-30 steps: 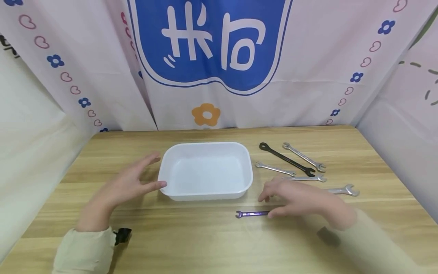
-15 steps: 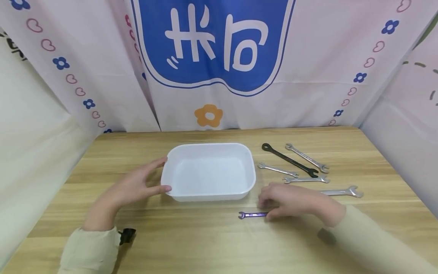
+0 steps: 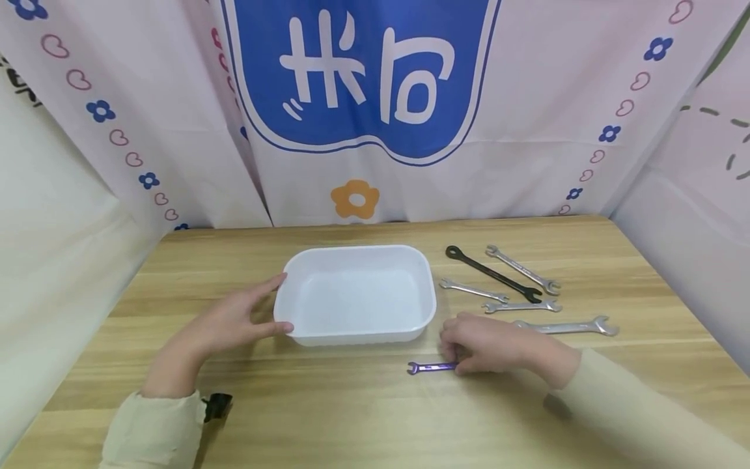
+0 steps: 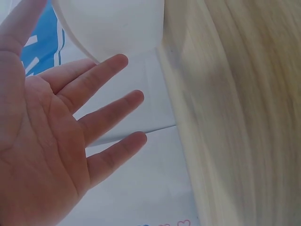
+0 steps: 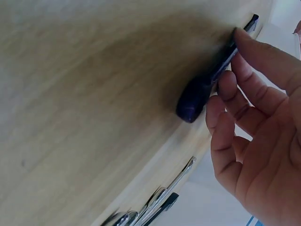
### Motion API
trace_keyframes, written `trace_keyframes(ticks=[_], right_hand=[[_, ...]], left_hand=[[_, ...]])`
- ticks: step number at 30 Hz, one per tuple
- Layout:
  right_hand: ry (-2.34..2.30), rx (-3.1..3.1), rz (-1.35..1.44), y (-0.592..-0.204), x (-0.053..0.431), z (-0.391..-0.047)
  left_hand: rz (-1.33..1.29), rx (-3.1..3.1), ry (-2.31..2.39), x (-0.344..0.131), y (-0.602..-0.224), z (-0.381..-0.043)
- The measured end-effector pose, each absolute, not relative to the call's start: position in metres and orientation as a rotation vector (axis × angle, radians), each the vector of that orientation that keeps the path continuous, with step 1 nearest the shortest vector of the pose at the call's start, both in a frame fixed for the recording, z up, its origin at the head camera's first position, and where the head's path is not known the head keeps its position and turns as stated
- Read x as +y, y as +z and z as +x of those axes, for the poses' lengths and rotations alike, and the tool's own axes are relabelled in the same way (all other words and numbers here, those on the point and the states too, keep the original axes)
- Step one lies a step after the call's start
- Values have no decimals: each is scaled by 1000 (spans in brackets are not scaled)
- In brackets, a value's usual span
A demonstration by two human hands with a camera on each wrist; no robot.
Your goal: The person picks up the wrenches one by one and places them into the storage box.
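A white plastic tub [image 3: 359, 338] stands on the table with nothing in it. My left hand [image 3: 225, 322] is at its left end, thumb and forefinger touching the rim. In the left wrist view the other fingers of that hand [image 4: 51, 127] are spread and fairly straight. To the tub's front right lies a small purple wrench [image 3: 430, 367]. My right hand [image 3: 489, 342] pinches it between thumb and curled fingers, hiding its right part in the head view. The right wrist view shows the wrench's dark near end [image 5: 193, 99] at the table surface.
Right of the tub lie a black wrench [image 3: 492, 273] and several silver wrenches, among them a large one [image 3: 568, 327] behind the right forearm. A printed cloth [image 3: 527, 163] hangs along the table's [image 3: 328, 410] back edge.
My left hand has come to the right and now touches the tub's rim. The right fingers have closed in on the purple wrench, which lies in about the same place.
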State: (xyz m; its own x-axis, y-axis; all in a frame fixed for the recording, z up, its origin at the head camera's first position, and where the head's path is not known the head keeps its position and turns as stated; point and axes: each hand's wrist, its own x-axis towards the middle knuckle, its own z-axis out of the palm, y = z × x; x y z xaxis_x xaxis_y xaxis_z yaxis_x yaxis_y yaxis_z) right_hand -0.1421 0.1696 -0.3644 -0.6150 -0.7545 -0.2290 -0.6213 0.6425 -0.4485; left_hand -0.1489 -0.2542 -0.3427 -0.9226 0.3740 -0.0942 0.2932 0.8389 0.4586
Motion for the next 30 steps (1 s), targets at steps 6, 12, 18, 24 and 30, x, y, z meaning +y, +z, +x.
trace_keyframes(ticks=[6,12,18,24,30], right_hand=[[-489,2431,-1041,-365,166,-142],[-480,2403,-1018,-364,162,-140],[-445,2407,-1046,-362,162,-142],[-499,2366,-1055,-361,166,-146],[-546,2320,-1070,-359,171,-147]], left_hand=[[522,2839,654,-253,-341,-150],[548,2837,684,-254,-342,-148],[564,2837,726,-255,-343,-145],[545,2838,715,-256,-343,-144],[560,2845,715,-254,-344,-144]])
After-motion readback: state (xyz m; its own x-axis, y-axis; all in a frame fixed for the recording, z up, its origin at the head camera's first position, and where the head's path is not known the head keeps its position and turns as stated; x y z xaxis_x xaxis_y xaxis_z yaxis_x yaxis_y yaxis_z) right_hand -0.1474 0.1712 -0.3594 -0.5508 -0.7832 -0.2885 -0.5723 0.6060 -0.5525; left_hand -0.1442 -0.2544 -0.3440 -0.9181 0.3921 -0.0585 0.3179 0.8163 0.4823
